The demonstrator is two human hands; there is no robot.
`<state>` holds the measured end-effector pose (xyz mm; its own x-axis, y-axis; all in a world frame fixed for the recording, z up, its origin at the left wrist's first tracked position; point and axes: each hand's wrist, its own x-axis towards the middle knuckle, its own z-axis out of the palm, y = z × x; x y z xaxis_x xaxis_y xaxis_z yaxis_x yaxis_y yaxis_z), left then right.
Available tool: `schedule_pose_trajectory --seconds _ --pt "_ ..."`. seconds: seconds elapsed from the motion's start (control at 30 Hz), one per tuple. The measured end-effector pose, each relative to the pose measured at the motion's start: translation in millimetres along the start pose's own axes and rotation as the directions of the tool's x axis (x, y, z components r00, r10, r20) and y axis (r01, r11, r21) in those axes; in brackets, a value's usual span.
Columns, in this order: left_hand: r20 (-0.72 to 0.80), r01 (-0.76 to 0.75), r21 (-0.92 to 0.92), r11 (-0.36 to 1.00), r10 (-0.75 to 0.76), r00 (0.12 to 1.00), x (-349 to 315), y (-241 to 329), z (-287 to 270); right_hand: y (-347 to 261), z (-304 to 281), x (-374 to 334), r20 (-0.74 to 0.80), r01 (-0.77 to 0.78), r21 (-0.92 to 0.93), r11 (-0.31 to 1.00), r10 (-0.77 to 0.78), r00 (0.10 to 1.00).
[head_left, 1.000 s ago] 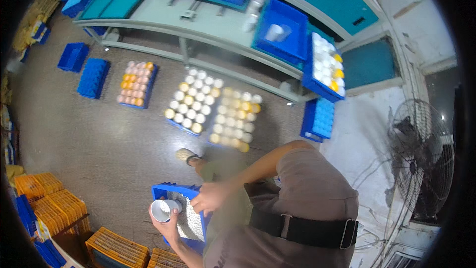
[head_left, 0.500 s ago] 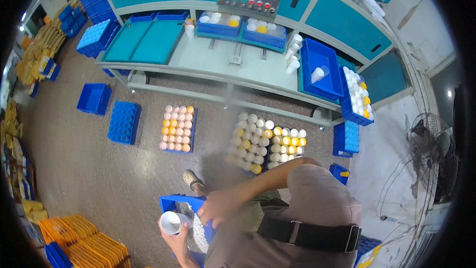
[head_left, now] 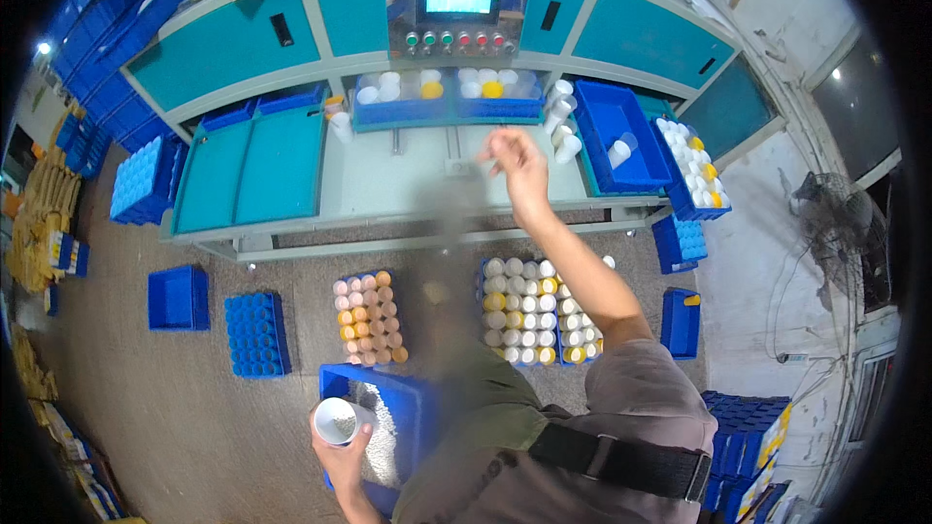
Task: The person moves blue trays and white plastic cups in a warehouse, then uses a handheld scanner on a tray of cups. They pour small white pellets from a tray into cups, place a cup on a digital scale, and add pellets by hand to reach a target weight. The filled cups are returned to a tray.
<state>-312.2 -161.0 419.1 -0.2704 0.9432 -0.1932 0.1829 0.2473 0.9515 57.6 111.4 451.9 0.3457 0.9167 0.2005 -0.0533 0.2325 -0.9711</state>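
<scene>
Pale-topped, the desk (head_left: 379,186) now has the right hand (head_left: 513,157) over it, moved from the blue tub (head_left: 340,378) short of the desk; only the left hand (head_left: 340,463) stays tubside. Pink and orange cups (head_left: 359,314) and white and yellow cups (head_left: 495,301) stand before the desk, in the way. Right fingers curl, I cannot tell on what; left hand grips a white cup (head_left: 334,409), pellets (head_left: 344,424) inside, well apart from the desk.

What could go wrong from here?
The white cup in the left hand might spill its pellets if it tips, perhaps outside the blue bin. The right hand, out toward the bench, might knock the row of white cups there, though depth is hard to judge.
</scene>
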Motion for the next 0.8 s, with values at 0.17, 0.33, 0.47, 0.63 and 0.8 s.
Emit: schedule_pose_trajectory --seconds 0.17,0.33,0.47,0.63,0.8 --pt "-0.049 -0.004 -0.005 1.000 0.004 0.999 87.8 28.5 39.5 82.0 -5.3 196.9 -0.149 0.259 -0.452 0.854 -0.358 0.922" --pt "0.020 -0.008 0.021 1.000 0.008 1.000 153.9 77.0 86.6 122.8 2.5 314.7 0.042 0.229 -0.700 0.677 -0.280 0.959" --pt "-0.016 0.031 0.003 1.000 -0.031 0.999 190.4 96.4 109.5 134.3 7.4 345.9 0.067 0.210 -0.796 0.568 -0.261 0.963" --pt "0.026 0.027 -0.009 1.000 -0.027 0.999 225.4 106.7 125.4 136.0 0.3 352.8 0.090 0.243 -0.804 0.543 -0.292 0.952" --pt "0.047 -0.013 0.019 1.000 0.012 0.999 245.9 116.3 140.7 131.3 -8.5 356.3 0.107 0.180 -0.859 0.479 -0.176 0.979"
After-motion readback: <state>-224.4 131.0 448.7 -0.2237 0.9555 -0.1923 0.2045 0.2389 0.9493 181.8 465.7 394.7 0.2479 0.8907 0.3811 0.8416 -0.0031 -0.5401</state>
